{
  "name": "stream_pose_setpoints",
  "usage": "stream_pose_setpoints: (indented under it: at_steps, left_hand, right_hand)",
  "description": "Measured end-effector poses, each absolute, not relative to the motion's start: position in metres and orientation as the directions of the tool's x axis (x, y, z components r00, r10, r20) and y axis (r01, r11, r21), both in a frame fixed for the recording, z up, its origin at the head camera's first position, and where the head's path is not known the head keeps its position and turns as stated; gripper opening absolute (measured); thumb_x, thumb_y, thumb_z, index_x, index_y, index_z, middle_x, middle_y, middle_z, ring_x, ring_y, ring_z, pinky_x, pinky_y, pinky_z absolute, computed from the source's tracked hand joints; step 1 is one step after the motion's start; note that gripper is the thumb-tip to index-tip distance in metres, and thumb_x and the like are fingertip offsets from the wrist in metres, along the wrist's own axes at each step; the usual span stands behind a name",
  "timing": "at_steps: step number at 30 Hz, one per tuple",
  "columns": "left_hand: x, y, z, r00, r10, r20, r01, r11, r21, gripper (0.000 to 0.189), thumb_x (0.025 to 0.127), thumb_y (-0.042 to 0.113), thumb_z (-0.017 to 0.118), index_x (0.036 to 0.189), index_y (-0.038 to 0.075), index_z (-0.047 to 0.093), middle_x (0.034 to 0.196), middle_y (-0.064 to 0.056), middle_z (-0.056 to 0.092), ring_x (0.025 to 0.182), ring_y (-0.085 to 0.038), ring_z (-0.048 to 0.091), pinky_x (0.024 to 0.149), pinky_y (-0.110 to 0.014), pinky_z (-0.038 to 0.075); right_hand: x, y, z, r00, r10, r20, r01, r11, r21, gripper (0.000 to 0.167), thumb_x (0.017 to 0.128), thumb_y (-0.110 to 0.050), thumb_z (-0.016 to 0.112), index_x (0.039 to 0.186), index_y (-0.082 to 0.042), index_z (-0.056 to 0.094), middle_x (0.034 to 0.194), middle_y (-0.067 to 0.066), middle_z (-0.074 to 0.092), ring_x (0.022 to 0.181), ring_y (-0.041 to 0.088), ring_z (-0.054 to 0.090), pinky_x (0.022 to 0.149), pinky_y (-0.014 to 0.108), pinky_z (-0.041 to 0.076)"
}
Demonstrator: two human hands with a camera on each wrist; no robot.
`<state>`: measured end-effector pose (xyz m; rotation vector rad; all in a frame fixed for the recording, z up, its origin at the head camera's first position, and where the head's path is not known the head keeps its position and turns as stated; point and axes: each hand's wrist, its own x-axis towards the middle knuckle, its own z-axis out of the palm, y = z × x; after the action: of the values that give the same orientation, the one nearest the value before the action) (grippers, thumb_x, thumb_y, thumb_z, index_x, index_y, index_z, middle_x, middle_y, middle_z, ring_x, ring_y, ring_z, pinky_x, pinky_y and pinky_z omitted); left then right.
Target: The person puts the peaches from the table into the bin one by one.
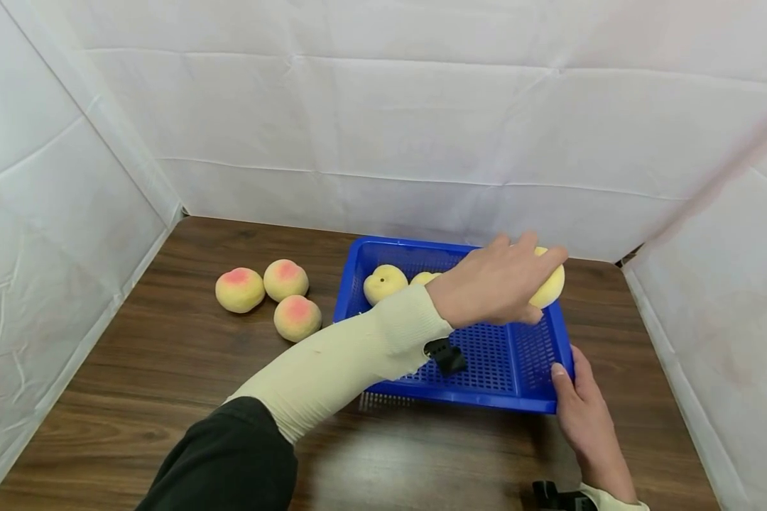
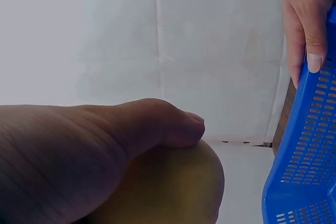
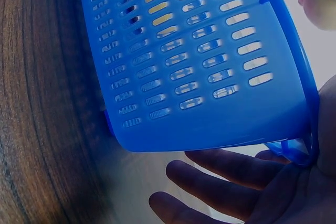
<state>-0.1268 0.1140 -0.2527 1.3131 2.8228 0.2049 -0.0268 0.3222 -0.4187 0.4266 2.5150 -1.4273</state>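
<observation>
My left hand (image 1: 501,280) holds a yellow peach (image 1: 550,284) above the right end of a blue plastic basket (image 1: 473,399). In the left wrist view, the thumb (image 2: 157,121) lies along that peach (image 2: 178,187). My right hand (image 1: 584,404) grips the basket's right rim near the front corner, thumb on the rim. Seen from the right wrist, several fingers (image 3: 215,182) of that hand extend beneath the perforated basket wall (image 3: 210,124). Inside the basket, toward the left and back, sit a yellow peach (image 1: 385,284) and another peach (image 1: 425,277), partly hidden behind my left arm.
Three peaches with pink tops, a left one (image 1: 239,289), a back one (image 1: 285,279) and a front one (image 1: 297,318), lie on the brown wooden table (image 1: 166,369) left of the basket. White sheeting (image 1: 383,113) encloses the table at the back and both sides.
</observation>
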Motion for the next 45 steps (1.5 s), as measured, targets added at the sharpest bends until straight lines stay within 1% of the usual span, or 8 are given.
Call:
stream_pose_setpoints:
  at_steps: [3,9,14,28,37,45]
  left_hand:
    - [-0.128,0.116,-0.252,-0.637,0.770,0.049,0.769,0.629,0.115,0.069,0.096,0.046,0.071,0.153,0.020,0.041,0.125,-0.003,0.058,0.098,-0.017,0.057,0.083,-0.026,0.053]
    - [-0.129,0.119,-0.251,-0.645,0.762,0.058,0.762,0.637,0.115,0.064,0.097,0.045,0.070,0.149,0.020,0.043,0.123,-0.004,0.059,0.094,-0.019,0.058,0.077,-0.027,0.056]
    - [-0.130,0.122,-0.251,-0.650,0.758,0.051,0.757,0.642,0.119,0.064,0.096,0.045,0.071,0.149,0.020,0.043,0.125,-0.004,0.059,0.094,-0.019,0.059,0.074,-0.028,0.057]
    - [-0.131,0.124,-0.253,-0.666,0.745,0.035,0.743,0.658,0.120,0.066,0.095,0.046,0.072,0.149,0.022,0.043,0.127,-0.004,0.058,0.097,-0.019,0.059,0.074,-0.030,0.059]
    - [-0.132,0.125,-0.251,-0.659,0.752,0.027,0.749,0.653,0.114,0.063,0.096,0.046,0.071,0.148,0.021,0.043,0.125,-0.003,0.058,0.094,-0.018,0.058,0.074,-0.027,0.058]
    - [-0.133,0.128,-0.250,-0.661,0.751,0.011,0.747,0.656,0.113,0.063,0.096,0.045,0.071,0.147,0.021,0.044,0.126,-0.003,0.058,0.094,-0.019,0.058,0.073,-0.028,0.058]
  right_hand:
    - [-0.027,0.322,-0.419,-0.936,0.143,-0.322,0.350,0.492,-0.797,0.067,0.114,-0.041,0.021,0.168,-0.014,-0.007,0.170,0.029,0.018,0.152,0.051,0.029,0.118,0.076,0.026]
    - [-0.026,0.323,-0.419,-0.933,0.144,-0.329,0.356,0.490,-0.796,0.066,0.114,-0.041,0.021,0.168,-0.014,-0.007,0.171,0.028,0.017,0.152,0.051,0.029,0.117,0.076,0.027]
    - [-0.025,0.323,-0.419,-0.931,0.144,-0.336,0.362,0.489,-0.794,0.066,0.114,-0.041,0.021,0.168,-0.015,-0.007,0.171,0.028,0.017,0.152,0.051,0.030,0.117,0.075,0.027]
    - [-0.024,0.323,-0.418,-0.931,0.142,-0.336,0.361,0.483,-0.797,0.067,0.114,-0.042,0.021,0.168,-0.015,-0.007,0.171,0.028,0.017,0.152,0.051,0.029,0.118,0.076,0.026]
    - [-0.021,0.323,-0.416,-0.943,0.140,-0.301,0.330,0.493,-0.805,0.066,0.114,-0.038,0.021,0.168,-0.011,-0.006,0.168,0.032,0.019,0.150,0.052,0.031,0.116,0.077,0.027]
    - [-0.020,0.324,-0.416,-0.935,0.147,-0.323,0.353,0.475,-0.806,0.066,0.114,-0.040,0.020,0.168,-0.013,-0.007,0.169,0.030,0.019,0.150,0.049,0.032,0.117,0.075,0.028]
